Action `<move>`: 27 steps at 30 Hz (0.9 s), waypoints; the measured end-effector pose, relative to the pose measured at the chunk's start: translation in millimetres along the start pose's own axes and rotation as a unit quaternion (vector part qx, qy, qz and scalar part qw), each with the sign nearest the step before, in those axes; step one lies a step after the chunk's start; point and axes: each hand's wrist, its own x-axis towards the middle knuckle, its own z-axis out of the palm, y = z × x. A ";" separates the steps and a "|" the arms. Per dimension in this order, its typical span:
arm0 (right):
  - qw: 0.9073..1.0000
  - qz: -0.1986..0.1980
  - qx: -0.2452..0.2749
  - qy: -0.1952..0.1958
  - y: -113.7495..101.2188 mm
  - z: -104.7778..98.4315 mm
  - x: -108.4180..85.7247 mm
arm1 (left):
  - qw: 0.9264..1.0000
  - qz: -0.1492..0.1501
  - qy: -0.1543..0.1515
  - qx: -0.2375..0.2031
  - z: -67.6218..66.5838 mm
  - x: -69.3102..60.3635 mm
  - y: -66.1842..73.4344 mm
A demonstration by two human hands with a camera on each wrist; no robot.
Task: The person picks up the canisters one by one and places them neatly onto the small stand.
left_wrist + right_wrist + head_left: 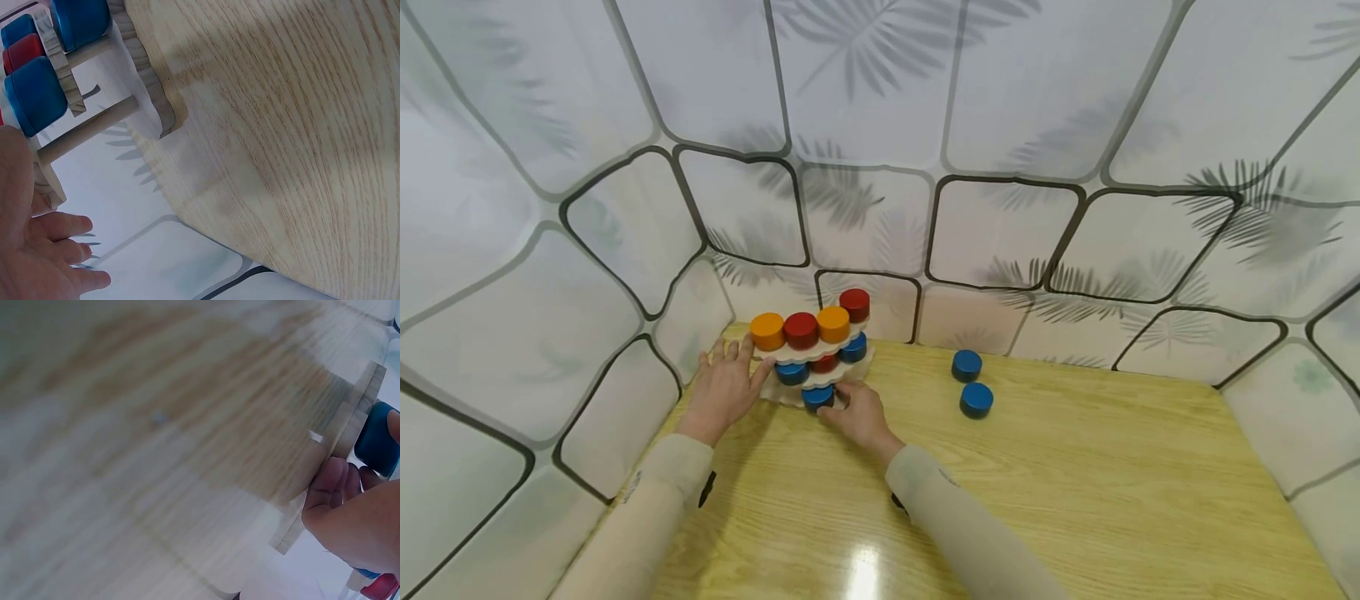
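Observation:
A tiered wooden stand [791,357] with scalloped shelves holds orange, red and blue round blocks. My left hand [724,389] holds its top shelf at the left end, thumb in front and forefinger by the orange block [767,332]; the other fingers stretch loosely in the left wrist view. On the lowest level, my right hand [862,415] pinches a blue block [817,397], thumb on its near side. In the right wrist view, the fingers [328,484] bend at the edge of a wooden board beside that blue block [377,439].
Two loose blue blocks, a farther one [966,366] and a nearer one [977,400], lie right of the stand on the wood-grain table [1075,483]. A patterned wall covering [880,217] rises behind and on both sides.

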 end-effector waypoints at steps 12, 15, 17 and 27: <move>0.999 0.038 0.022 -0.018 9.6 -29.1 -13.6 | 1.000 0.007 -0.006 0.006 2.6 -4.3 2.9; 0.998 0.052 0.024 -0.015 12.7 -38.3 -18.3 | 1.000 0.008 -0.011 0.005 3.7 -5.0 3.4; 0.998 0.060 0.026 -0.009 14.1 -44.6 -21.6 | 1.000 0.009 -0.010 0.007 4.4 -5.2 3.1; 0.996 0.072 0.006 0.054 23.8 -89.7 -29.2 | 1.000 0.019 0.011 0.019 -3.4 -1.9 1.7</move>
